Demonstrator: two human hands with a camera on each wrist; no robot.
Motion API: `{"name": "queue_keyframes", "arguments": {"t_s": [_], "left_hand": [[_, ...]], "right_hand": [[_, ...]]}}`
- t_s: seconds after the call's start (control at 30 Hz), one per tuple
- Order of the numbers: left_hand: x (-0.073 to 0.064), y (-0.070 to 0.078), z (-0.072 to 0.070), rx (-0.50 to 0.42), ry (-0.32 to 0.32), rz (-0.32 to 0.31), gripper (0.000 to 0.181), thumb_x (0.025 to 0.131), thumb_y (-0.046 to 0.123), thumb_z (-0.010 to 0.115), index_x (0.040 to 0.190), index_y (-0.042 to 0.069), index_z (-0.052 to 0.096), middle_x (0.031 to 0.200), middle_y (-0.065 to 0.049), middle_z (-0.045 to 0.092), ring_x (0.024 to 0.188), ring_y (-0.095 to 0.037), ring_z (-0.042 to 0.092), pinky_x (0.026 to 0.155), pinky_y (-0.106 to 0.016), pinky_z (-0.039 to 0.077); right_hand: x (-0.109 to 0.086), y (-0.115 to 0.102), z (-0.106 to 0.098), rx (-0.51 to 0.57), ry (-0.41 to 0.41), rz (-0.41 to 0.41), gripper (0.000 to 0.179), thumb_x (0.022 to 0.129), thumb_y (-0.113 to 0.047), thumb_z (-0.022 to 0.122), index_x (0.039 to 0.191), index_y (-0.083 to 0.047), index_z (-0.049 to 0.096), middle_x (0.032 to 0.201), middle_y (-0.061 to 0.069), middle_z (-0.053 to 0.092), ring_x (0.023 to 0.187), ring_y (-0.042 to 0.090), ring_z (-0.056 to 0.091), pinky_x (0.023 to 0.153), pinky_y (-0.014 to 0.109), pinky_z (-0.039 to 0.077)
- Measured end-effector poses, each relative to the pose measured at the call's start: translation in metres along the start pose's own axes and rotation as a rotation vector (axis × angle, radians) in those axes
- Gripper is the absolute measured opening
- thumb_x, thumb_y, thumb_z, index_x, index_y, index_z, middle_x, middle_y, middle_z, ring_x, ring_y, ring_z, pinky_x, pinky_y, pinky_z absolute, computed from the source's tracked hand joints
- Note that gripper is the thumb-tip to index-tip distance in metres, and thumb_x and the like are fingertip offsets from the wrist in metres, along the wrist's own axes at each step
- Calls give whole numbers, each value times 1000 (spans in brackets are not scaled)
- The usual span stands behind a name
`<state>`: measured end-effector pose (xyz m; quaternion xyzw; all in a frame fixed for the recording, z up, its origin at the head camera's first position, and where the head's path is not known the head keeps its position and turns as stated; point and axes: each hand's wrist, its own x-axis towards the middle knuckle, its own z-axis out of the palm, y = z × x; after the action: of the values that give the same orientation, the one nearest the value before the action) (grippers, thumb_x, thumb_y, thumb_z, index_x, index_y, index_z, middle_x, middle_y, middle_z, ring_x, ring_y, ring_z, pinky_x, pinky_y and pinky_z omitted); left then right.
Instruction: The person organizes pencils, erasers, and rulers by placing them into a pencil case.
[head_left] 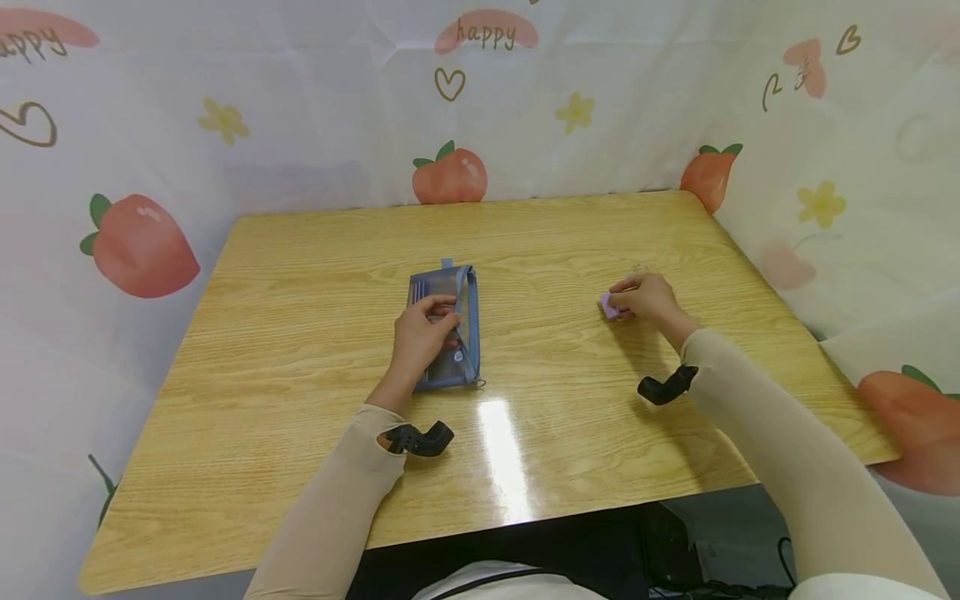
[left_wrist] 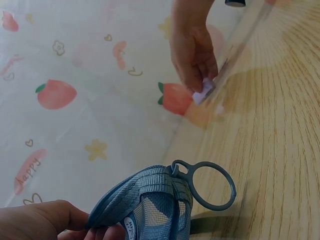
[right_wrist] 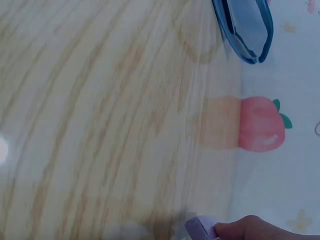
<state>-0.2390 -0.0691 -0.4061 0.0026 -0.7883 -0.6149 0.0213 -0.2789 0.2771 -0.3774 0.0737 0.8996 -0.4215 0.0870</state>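
A blue mesh zip pouch (head_left: 468,333) lies left of the table's middle with its mouth parted along the right side. My left hand (head_left: 422,333) pinches the edge of that opening between thumb and fingers; the left wrist view shows the grip beside the ring (left_wrist: 214,186) at the pouch's end. Over at the right, my right hand (head_left: 651,298) holds a small purple block (head_left: 609,306) by its sides, just above the tabletop. The block (right_wrist: 201,227) appears low in the right wrist view, with the thumb against it. Its exact kind is unclear.
Both hands work over a glossy wooden table (head_left: 300,333). A printed white curtain (head_left: 315,108) stands along the back and sides. Something faint and clear (head_left: 640,268) shows just behind my right hand, too indistinct to name.
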Motion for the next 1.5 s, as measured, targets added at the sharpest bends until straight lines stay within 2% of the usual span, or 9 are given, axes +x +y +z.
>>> {"name": "queue_keyframes", "arguments": {"t_s": [0.13,0.27,0.6,0.97,1.5], "left_hand": [[1,1,0,9,5,7,28,79,9,63,107,8,63,89,-6,60,67,-17,62,51,-27,56],[1,2,0,8,7,7,28,79,9,63,107,8,63,89,-6,60,67,-17,62,51,-28,56],[1,0,-1,-4,2,0,29,79,11,63,108,8,63,91,-5,60,70,-17,62,52,-28,56],[1,1,2,9,9,-4,29,78,10,63,107,8,63,89,-5,60,64,-17,62,51,-27,56],[1,0,1,26,0,0,30,79,10,64,108,7,63,90,-5,60,63,-17,61,52,-28,56]], "right_hand": [[1,-2,9,57,-44,3,36,84,-12,62,114,5,56,110,23,55,75,16,64,72,33,55],[3,-7,20,162,-79,39,37,83,-11,63,116,5,55,111,21,54,75,15,63,75,34,54],[5,-26,44,367,-131,99,42,81,-5,63,121,4,51,103,14,52,71,13,59,75,32,54],[5,-35,71,485,-159,71,37,83,-3,61,117,5,53,88,8,58,66,11,61,72,30,55],[-1,-51,93,542,-213,63,35,82,-2,62,115,6,54,90,12,59,68,15,62,74,34,55]]}}
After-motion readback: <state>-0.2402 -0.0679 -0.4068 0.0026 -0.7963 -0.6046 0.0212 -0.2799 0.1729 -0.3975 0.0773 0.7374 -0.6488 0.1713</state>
